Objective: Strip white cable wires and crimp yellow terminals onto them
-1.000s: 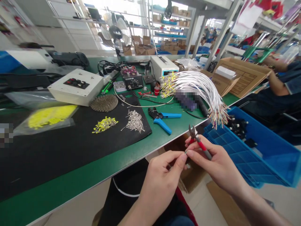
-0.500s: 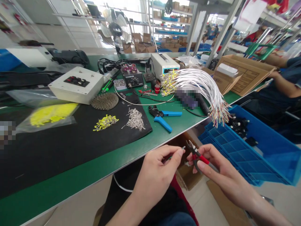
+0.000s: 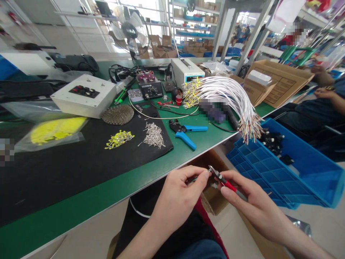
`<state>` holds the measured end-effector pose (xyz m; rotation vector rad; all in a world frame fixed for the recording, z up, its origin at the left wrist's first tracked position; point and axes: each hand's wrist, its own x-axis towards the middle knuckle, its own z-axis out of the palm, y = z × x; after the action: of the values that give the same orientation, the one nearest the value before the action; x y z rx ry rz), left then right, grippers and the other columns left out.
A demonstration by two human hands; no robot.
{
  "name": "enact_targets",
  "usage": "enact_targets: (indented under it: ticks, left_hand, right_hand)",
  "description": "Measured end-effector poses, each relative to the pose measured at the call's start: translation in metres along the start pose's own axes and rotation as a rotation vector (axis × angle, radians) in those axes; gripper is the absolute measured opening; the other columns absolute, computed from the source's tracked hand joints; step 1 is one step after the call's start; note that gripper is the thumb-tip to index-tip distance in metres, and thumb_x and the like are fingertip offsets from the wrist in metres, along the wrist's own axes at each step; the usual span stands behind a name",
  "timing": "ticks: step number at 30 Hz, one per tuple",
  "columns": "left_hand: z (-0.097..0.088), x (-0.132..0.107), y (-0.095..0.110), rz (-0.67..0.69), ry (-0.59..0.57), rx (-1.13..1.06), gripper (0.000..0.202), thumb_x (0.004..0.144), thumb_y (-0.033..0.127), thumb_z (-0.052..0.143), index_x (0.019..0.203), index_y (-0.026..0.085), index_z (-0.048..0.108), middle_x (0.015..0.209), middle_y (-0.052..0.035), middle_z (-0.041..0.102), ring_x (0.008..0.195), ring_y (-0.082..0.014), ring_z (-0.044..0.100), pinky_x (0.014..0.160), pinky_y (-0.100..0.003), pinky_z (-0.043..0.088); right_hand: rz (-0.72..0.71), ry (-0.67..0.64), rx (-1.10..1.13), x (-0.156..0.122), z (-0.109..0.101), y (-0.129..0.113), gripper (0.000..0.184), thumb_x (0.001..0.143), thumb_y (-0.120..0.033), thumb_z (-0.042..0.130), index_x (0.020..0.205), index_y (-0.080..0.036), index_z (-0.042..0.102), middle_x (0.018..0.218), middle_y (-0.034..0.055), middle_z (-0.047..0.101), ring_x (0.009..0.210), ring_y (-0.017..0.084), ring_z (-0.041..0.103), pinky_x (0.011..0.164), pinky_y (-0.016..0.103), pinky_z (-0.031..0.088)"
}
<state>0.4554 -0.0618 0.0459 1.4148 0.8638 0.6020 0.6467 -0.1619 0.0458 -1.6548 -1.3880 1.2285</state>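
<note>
Left hand (image 3: 182,190), right hand (image 3: 249,196), forearms (image 3: 151,235) all bare. Wearing black cloth (image 3: 188,230), dark blue fabric (image 3: 206,250) below; red strip (image 3: 211,226) alongside, can't tell if worn.

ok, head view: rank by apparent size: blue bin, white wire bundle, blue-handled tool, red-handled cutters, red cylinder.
1. Blue bin
2. White wire bundle
3. Blue-handled tool and red-handled cutters: unsure; the cutters are nearer the camera and partly hidden by the right hand
4. Red cylinder
</note>
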Motion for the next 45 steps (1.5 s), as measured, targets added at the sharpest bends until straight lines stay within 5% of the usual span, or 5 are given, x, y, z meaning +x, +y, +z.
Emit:
enact_targets:
  ticks: [13, 21, 25, 39, 45]
  left_hand:
    - [-0.001, 0.003, -0.003, -0.045, -0.049, 0.04, 0.032, 0.098, 0.041, 0.058, 0.085, 0.02, 0.079, 0.086, -0.001, 0.075, 0.078, -0.0149, 0.059, 0.069, -0.023, 0.04]
    - [-0.002, 0.007, -0.006, -0.065, -0.1, 0.045, 0.031, 0.097, 0.042, 0.058, 0.098, 0.022, 0.082, 0.077, 0.0015, 0.066, 0.071, -0.012, 0.048, 0.064, -0.022, 0.035]
    - [0.0, 0.013, -0.014, -0.068, -0.145, 0.019, 0.032, 0.097, 0.04, 0.058, 0.095, 0.02, 0.082, 0.083, -0.0004, 0.071, 0.075, -0.0133, 0.053, 0.07, -0.023, 0.038]
    - [0.036, 0.063, -0.092, -0.33, -0.221, -0.103, 0.023, 0.08, 0.032, 0.07, 0.078, 0.011, 0.079, 0.057, 0.0043, 0.047, 0.051, -0.0059, 0.03, 0.051, -0.024, 0.017]
    - [0.034, 0.055, -0.096, -0.33, -0.223, -0.159, 0.032, 0.088, 0.045, 0.066, 0.089, 0.014, 0.077, 0.064, 0.0044, 0.046, 0.054, -0.0059, 0.029, 0.051, -0.024, 0.015]
  right_hand:
    - [-0.004, -0.008, -0.078, -0.002, 0.0, 0.005, 0.025, 0.104, -0.05, 0.053, 0.116, -0.028, 0.054, 0.083, -0.0004, 0.061, 0.107, 0.025, 0.062, 0.083, 0.031, 0.046]
    - [-0.004, -0.01, -0.116, -0.002, -0.002, 0.008, 0.023, 0.106, -0.049, 0.05, 0.114, -0.028, 0.054, 0.081, -0.0016, 0.059, 0.106, 0.024, 0.061, 0.085, 0.032, 0.043]
    - [0.025, 0.009, -0.122, -0.004, -0.001, 0.016, 0.025, 0.106, -0.049, 0.051, 0.115, -0.026, 0.055, 0.09, -0.0018, 0.061, 0.084, 0.017, 0.058, 0.073, 0.03, 0.042]
    - [0.321, 0.046, 0.428, 0.007, 0.017, 0.104, 0.031, 0.101, -0.053, 0.058, 0.104, -0.022, 0.055, 0.074, -0.0063, 0.042, 0.049, 0.007, 0.029, 0.038, 0.02, 0.023]
    - [0.357, 0.031, 0.62, 0.006, 0.017, 0.115, 0.026, 0.098, -0.042, 0.066, 0.104, -0.018, 0.061, 0.09, 0.0023, 0.063, 0.07, 0.011, 0.055, 0.056, 0.022, 0.04]
